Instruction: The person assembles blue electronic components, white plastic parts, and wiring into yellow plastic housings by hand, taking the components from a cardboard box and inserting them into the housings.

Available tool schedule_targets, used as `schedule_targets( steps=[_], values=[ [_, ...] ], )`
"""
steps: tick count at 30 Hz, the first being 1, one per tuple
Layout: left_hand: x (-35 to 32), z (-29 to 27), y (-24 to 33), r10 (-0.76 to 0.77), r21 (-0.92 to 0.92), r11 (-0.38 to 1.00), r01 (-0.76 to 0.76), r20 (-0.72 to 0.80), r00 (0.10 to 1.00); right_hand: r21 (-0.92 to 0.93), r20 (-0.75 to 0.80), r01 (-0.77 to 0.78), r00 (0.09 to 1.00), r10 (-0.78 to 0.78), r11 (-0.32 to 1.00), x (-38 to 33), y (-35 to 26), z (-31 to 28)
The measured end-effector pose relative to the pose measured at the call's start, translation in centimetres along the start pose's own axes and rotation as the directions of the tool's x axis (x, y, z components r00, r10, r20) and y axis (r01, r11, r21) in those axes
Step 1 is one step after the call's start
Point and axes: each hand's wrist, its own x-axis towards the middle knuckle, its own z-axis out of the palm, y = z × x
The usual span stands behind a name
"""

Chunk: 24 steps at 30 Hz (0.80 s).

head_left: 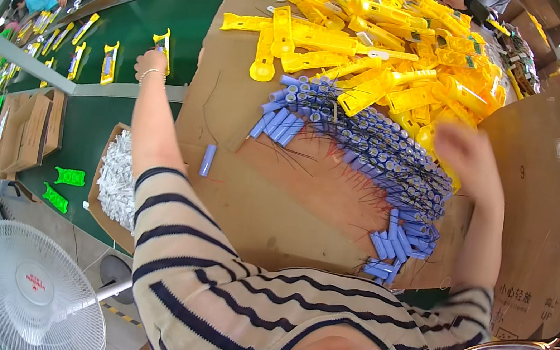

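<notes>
Since the blue batteries and yellow cases lie heaped between one and two o'clock, they are probably put there for easy reach. Toward ten o'clock, the left hand, arm outstretched, curls at one yellow case on the green belt; its grip is unclear. Near half past two, the bent-armed right hand is too blurred to tell its grip.

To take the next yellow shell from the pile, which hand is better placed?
Probably the right hand: it is beside the pile; the left hand is at a shell on the green belt.
</notes>
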Motion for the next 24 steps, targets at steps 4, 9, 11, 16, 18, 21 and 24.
schedule_targets(
  steps=[4, 9, 11, 16, 18, 21, 24],
  values=[
    [-3.5, -3.4, 1.7, 0.211, 0.024, 0.977, -0.210, -0.139, 0.967, -0.340, -0.246, 0.125, 0.945, -0.217, 0.932, 18.5, 5.7, 0.5],
    [-15.0, -9.4, -0.2, 0.758, 0.020, 0.604, -0.796, -0.323, 0.567, -0.681, -0.227, -0.055, 0.964, -0.140, 0.730, 33.4, 14.7, 5.5],
    [-21.6, -12.5, -2.4, 0.820, 0.024, 0.534, -0.845, -0.259, 0.511, -0.707, -0.207, -0.054, 0.969, -0.133, 0.705, 34.0, 13.5, 7.9],
    [-30.3, -17.4, -2.9, 0.920, -0.060, 0.389, -0.919, 0.069, 0.385, -0.661, -0.337, 0.008, 0.891, -0.306, 0.750, 31.0, 11.0, 5.8],
    [-31.0, -17.7, -2.8, 0.927, -0.146, 0.376, -0.915, 0.057, 0.371, -0.523, -0.366, 0.131, 0.858, -0.360, 0.842, 28.1, 7.4, 4.0],
    [-31.6, -18.3, -1.2, 0.933, -0.301, 0.344, -0.889, -0.001, 0.361, -0.321, -0.179, 0.378, 0.876, -0.447, 0.869, 21.5, 1.6, -0.7],
    [-32.3, -19.2, 1.1, 0.924, -0.433, 0.259, -0.864, -0.149, 0.352, -0.163, 0.256, 0.470, 0.870, -0.423, 0.868, 13.5, -5.6, -4.0]
  ],
)
